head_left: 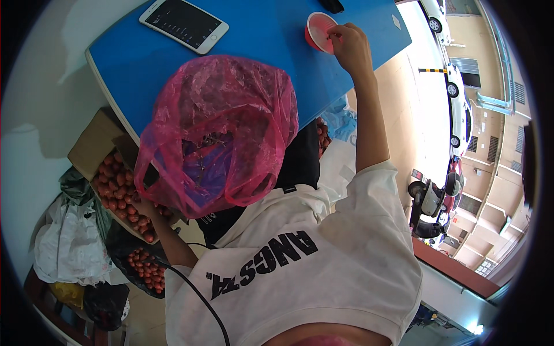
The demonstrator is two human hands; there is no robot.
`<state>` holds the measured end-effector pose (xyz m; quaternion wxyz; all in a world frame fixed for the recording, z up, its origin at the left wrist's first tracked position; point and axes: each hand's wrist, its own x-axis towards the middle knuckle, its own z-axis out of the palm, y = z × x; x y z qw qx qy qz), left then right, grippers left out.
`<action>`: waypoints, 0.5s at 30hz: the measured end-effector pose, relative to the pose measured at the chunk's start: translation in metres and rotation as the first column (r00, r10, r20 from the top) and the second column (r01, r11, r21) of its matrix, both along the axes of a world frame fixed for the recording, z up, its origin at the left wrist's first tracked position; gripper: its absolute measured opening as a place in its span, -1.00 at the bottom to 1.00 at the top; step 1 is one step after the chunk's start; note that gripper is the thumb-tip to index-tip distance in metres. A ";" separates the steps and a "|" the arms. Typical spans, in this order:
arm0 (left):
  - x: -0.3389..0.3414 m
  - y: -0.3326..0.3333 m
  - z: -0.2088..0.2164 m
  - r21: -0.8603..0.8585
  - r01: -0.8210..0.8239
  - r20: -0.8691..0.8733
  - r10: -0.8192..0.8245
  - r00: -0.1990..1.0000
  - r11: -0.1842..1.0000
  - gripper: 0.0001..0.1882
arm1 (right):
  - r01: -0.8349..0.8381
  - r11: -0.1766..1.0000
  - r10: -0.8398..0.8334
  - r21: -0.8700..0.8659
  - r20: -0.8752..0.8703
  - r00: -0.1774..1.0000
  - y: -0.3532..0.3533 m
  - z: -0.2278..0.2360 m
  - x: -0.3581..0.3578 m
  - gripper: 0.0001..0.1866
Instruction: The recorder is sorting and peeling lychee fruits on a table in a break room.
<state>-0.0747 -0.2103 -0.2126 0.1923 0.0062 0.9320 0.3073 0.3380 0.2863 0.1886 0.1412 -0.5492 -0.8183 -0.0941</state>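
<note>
The pink bag (257, 130) is crinkled, glossy plastic; the red bowl (318, 26) smooth plastic; the blue surface (265, 32) smooth; the box (92, 140) matt cardboard.

Blue counter (265, 34) bearing a white-framed smartphone (173, 20), face up, and a black object (332, 5), partly cut off. Left: white plastic bag (66, 245) beside a yellow bag (68, 293). Right, outdoors: white car (460, 118) and scooter (431, 200).

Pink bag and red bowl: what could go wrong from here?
The pink bag appears to overhang the near edge of the blue table; a tug might slide it off. The right hand is at the red bowl, so a knock could tip it. The left hand is by round red fruits, which might roll if disturbed.
</note>
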 end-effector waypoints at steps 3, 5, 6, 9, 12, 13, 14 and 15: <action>0.009 0.018 0.038 0.077 -0.097 0.028 0.095 0.995 0.992 -0.57 | -0.005 1.000 0.005 0.014 -0.028 1.000 -0.004 0.004 0.002 -0.88; 0.019 0.035 0.079 0.149 -0.195 0.063 0.188 0.980 0.969 -0.55 | -0.011 1.000 0.012 0.025 -0.057 0.998 -0.008 0.006 0.003 -0.88; 0.022 0.043 0.101 0.148 -0.198 0.054 0.193 0.980 0.969 -0.55 | -0.015 1.000 0.017 0.023 -0.066 0.998 -0.011 0.008 0.003 -0.88; 0.045 0.065 0.172 0.416 -0.172 0.090 0.148 0.985 0.893 -0.58 | -0.055 0.996 0.069 0.074 -0.203 0.977 -0.027 0.018 0.006 -0.88; 0.054 0.091 0.236 0.646 -0.133 0.096 0.094 0.991 0.752 -0.60 | -0.085 0.995 0.100 0.058 -0.343 0.934 -0.053 0.026 0.002 -0.87; 0.061 0.099 0.258 0.713 -0.114 0.091 0.070 0.993 0.692 -0.60 | -0.100 0.994 0.104 0.031 -0.422 0.900 -0.065 0.027 -0.003 -0.87; 0.076 0.111 0.281 0.774 -0.093 0.084 0.044 0.995 0.626 -0.60 | -0.117 0.993 0.104 0.005 -0.499 0.860 -0.076 0.026 -0.007 -0.87; 0.081 0.119 0.302 0.828 -0.068 0.071 0.016 0.997 0.557 -0.60 | -0.134 0.991 0.099 -0.019 -0.575 0.812 -0.088 0.022 -0.009 -0.86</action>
